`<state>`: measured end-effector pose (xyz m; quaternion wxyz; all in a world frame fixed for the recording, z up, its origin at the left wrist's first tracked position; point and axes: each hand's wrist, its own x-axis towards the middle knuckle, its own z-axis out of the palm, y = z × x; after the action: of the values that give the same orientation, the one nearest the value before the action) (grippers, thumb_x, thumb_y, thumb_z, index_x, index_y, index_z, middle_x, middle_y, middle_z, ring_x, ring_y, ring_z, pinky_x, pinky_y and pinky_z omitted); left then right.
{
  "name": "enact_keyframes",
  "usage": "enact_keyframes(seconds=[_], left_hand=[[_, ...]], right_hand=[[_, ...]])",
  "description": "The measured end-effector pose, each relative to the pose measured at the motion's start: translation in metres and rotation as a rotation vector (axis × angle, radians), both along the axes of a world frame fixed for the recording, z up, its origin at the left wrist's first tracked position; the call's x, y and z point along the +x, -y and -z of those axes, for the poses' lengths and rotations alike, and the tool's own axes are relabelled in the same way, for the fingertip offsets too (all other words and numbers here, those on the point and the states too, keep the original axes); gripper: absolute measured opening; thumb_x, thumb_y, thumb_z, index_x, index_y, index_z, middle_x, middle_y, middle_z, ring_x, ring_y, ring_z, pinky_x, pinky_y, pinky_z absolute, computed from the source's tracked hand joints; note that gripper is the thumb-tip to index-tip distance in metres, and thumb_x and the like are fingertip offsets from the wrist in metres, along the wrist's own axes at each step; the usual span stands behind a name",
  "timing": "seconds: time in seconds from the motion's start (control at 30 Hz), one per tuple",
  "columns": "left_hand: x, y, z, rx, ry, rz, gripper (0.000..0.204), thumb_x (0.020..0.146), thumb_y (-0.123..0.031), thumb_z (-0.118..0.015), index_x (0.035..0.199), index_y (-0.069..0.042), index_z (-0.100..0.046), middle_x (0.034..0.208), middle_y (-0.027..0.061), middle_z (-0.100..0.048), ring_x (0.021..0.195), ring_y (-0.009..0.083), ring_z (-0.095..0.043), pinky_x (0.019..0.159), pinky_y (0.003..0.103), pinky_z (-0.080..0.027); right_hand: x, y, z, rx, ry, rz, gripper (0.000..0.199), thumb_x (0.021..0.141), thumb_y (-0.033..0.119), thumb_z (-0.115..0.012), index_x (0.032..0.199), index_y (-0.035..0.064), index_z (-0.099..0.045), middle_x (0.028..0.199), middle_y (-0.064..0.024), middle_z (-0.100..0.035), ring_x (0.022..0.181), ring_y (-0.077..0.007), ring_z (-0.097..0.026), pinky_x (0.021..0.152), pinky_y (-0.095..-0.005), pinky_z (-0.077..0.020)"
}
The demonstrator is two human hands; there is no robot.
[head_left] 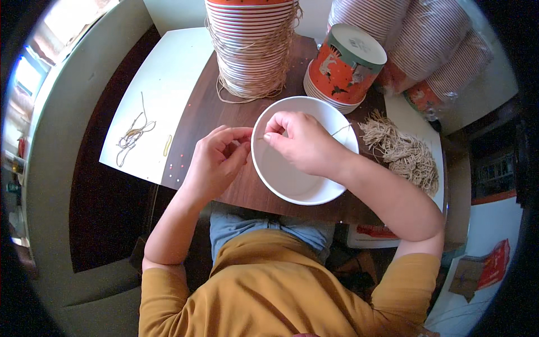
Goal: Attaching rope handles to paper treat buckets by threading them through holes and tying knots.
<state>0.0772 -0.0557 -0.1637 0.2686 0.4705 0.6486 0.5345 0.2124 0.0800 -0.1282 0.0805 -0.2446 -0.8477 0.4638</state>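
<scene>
A white-lined paper bucket (303,188) stands on the table before me, its open mouth facing up. Over that mouth, my right hand (303,140) is closed in a pinch near the left inner wall. A thin string (341,130) shows beyond this hand, running toward the bucket's right rim; a short bit seems to lie at the pinching fingertips. From outside, my left hand (222,154) meets the left rim with curled fingers, index at the wall and thumb just below. Whatever lies between the left fingers is hidden.
A tall bucket stack (252,56) draped with strings stands at the back. Right of it sits an upside-down orange-and-green bucket stack (345,67). Wrapped stacks (424,42) lie behind. A beige string bundle (401,151) is at right; loose string (133,135) lies on the left.
</scene>
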Motion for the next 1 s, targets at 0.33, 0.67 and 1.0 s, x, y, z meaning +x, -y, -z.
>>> enact_keyframes(seconds=[0.33, 0.67, 1.0], left_hand=[[0.001, -0.002, -0.008, 0.012, -0.203, -0.003, 0.017, 0.082, 0.001, -0.061, 0.098, 0.002, -0.067, 0.080, 0.0131, -0.062, 0.069, 0.0206, -0.063, 0.062, 0.028, -0.050], [-0.019, 0.022, -0.010, -0.060, 0.088, 0.041, 0.005, 0.085, -0.005, -0.055, 0.082, -0.001, -0.057, 0.077, 0.0038, -0.059, 0.067, 0.0116, -0.055, 0.063, 0.023, -0.045], [0.004, 0.027, -0.006, 0.363, 0.866, 0.243, 0.014, 0.097, -0.013, -0.048, 0.094, -0.003, -0.056, 0.104, 0.0197, -0.064, 0.062, 0.0075, -0.054, 0.057, 0.021, -0.045]], right_hand=[[-0.009, 0.004, 0.001, -0.025, 0.014, -0.029, 0.016, 0.090, 0.012, -0.058, 0.094, -0.0025, -0.063, 0.079, -0.0085, -0.066, 0.074, -0.0113, -0.059, 0.069, -0.0298, -0.0484], [0.013, -0.007, -0.026, -0.040, 0.182, -0.167, 0.016, 0.087, 0.013, -0.063, 0.093, -0.0011, -0.063, 0.080, -0.0040, -0.065, 0.073, -0.0094, -0.059, 0.069, -0.0272, -0.0484], [0.006, 0.008, -0.020, 0.289, -0.037, -0.151, 0.019, 0.084, 0.020, -0.063, 0.084, 0.0009, -0.063, 0.077, -0.0171, -0.065, 0.073, -0.0315, -0.064, 0.067, -0.0414, -0.0495]])
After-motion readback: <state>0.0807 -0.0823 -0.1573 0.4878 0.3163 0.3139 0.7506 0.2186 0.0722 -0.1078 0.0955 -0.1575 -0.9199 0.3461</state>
